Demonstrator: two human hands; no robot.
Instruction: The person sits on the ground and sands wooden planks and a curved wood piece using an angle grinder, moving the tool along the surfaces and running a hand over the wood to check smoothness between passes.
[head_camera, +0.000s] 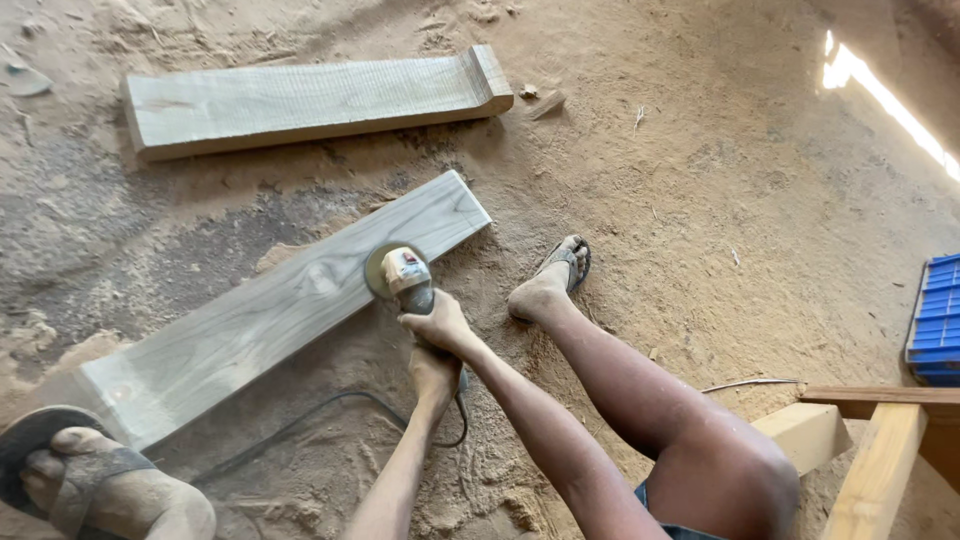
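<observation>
Sawdust covered the ground. My right hand (440, 325) and left hand (433, 375) gripped the grinder (405, 278) on the plank (280, 305), which looked heavy, stiff.

Head camera; looks steeply down; near hands (437, 345); single view

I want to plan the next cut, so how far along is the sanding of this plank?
Under way. Both hands, right hand ahead of left hand, press the angle grinder onto the plank near its far end. Sawdust already covers the ground. How much of the face is smoothed cannot be judged. The second plank lies apart, not in hand.
</observation>
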